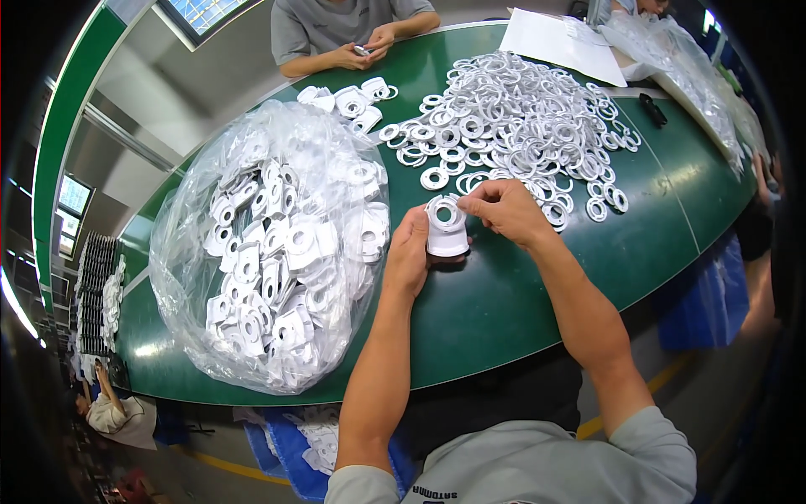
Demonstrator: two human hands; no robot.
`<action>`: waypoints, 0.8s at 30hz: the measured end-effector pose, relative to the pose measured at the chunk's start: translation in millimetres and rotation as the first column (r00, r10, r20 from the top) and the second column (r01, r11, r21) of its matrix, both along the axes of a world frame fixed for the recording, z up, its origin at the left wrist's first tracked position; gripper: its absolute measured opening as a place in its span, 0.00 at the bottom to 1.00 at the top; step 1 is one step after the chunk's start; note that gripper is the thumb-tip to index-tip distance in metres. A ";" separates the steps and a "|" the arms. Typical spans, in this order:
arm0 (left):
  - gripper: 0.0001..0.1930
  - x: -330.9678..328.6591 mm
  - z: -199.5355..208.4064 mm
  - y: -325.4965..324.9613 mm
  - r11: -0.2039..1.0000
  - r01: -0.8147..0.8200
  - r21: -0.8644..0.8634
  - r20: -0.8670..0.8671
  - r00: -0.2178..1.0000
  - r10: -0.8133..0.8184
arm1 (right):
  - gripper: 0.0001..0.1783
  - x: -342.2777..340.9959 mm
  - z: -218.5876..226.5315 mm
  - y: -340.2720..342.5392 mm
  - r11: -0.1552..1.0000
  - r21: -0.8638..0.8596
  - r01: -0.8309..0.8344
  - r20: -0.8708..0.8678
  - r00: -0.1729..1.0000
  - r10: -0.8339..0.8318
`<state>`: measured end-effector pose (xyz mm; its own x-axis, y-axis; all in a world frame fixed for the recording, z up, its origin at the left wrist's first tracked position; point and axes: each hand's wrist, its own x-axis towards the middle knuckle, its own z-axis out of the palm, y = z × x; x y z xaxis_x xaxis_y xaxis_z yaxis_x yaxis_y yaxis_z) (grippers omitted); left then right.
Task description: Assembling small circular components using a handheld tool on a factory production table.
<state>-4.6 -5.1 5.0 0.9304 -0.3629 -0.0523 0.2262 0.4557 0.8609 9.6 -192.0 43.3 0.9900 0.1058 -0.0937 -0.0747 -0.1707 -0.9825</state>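
Observation:
My left hand [409, 246] grips a white plastic housing [447, 243] with a flared lower end, held upright over the table. On the housing's upper part lies a white ring [445, 214] around a round opening, through which green shows. The thumb and index finger of my right hand [506, 210] are pinched together at the ring's upper right edge. Whether the ring is fully seated cannot be made out. Left of my hands stands a large clear plastic bag [172, 277] full of similar white housings [290, 252]. Beyond my right hand is a heap of loose white rings [520, 109].
The green table [478, 328] curves around me. Across it, a person in grey [336, 34] handles a small white part beside several housings [353, 101]. A white sheet [558, 46] and a black object [652, 110] lie far right. Blue bins [290, 441] stand below the near edge.

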 end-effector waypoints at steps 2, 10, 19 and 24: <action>0.24 0.4 -3.0 -0.4 1.000 0.001 0.011 0.025 1.000 -0.001 | 0.11 0.7 -3.1 0.1 1.000 0.000 0.004 0.007 1.000 -0.004; 0.19 1.6 -7.1 -0.1 0.998 -0.008 0.065 0.035 0.999 0.006 | 0.16 0.0 -13.7 7.1 0.978 -0.200 0.066 0.152 0.988 -0.035; 0.16 1.2 -8.6 1.0 0.931 -0.186 0.315 0.318 0.945 0.081 | 0.18 -2.0 -20.9 15.2 0.943 -0.307 -0.127 0.100 0.981 0.164; 0.15 -6.5 2.2 -5.2 0.799 -0.310 0.516 0.496 0.868 0.016 | 0.16 -8.1 -16.2 20.4 0.975 -0.216 -0.044 0.041 0.998 0.054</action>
<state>-11.1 -10.3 7.1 0.9403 -0.2434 0.2377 -0.2788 -0.1505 0.9485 1.5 -171.5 27.1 0.9878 0.1370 -0.0737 -0.0161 -0.3808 -0.9245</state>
